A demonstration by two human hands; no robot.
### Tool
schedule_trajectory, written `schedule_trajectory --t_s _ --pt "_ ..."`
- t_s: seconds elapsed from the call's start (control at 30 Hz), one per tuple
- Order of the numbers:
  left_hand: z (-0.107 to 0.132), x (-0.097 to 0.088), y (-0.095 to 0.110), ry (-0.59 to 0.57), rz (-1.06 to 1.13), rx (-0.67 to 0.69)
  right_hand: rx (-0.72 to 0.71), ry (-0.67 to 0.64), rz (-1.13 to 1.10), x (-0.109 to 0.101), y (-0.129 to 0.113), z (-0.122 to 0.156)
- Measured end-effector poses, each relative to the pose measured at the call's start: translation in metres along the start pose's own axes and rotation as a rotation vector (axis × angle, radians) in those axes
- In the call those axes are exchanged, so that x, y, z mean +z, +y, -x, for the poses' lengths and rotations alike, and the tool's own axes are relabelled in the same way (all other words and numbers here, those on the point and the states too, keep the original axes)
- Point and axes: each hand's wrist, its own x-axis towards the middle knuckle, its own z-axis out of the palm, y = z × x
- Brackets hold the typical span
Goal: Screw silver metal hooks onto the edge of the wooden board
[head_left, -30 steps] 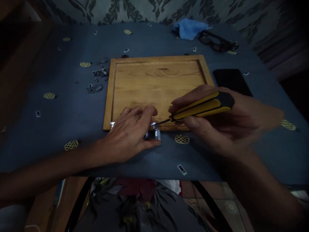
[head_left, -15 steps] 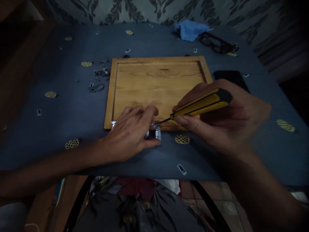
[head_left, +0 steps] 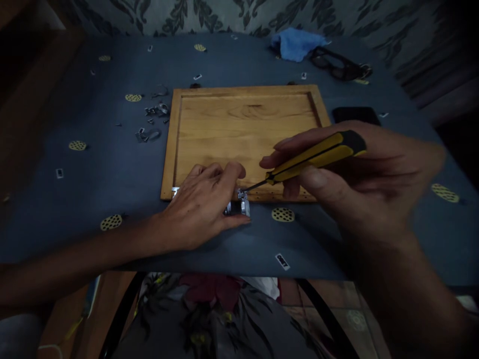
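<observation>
My left hand [head_left: 204,207] lies over a small shiny metal part [head_left: 241,206] at the near edge of a wooden board [head_left: 243,129], fingers closed on it and pinning it against the blue table. My right hand [head_left: 359,174] grips a yellow-and-black screwdriver [head_left: 316,153]. Its thin dark tip meets the top of the metal part beside my left index finger. Most of the part is hidden under my left hand.
Small metal scraps [head_left: 151,119] lie left of the board. A blue cloth [head_left: 295,44] and dark glasses [head_left: 337,62] sit at the far edge. A black phone [head_left: 355,114] lies right of the board. Yellow perforated discs [head_left: 282,215] and tiny labels dot the blue table [head_left: 93,164].
My right hand has shifted its hold on the screwdriver, the handle turning a little; the tip stays on the metal part. My left hand has not moved.
</observation>
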Motion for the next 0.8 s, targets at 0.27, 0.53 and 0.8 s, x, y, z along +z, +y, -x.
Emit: schedule_trajectory --t_s 0.27,0.53,0.8 --pt "0.0 0.001 0.0 0.024 -0.017 0.023 -0.082 0.088 -0.02 0.004 0.005 -0.005" --pt "-0.001 0.0 0.0 0.011 -0.01 0.024 -0.062 -0.084 0.016 -0.004 0.0 -0.006" --pt "-0.001 0.001 0.0 0.001 -0.01 0.015 -0.107 0.11 0.18 -0.01 0.008 -0.005"
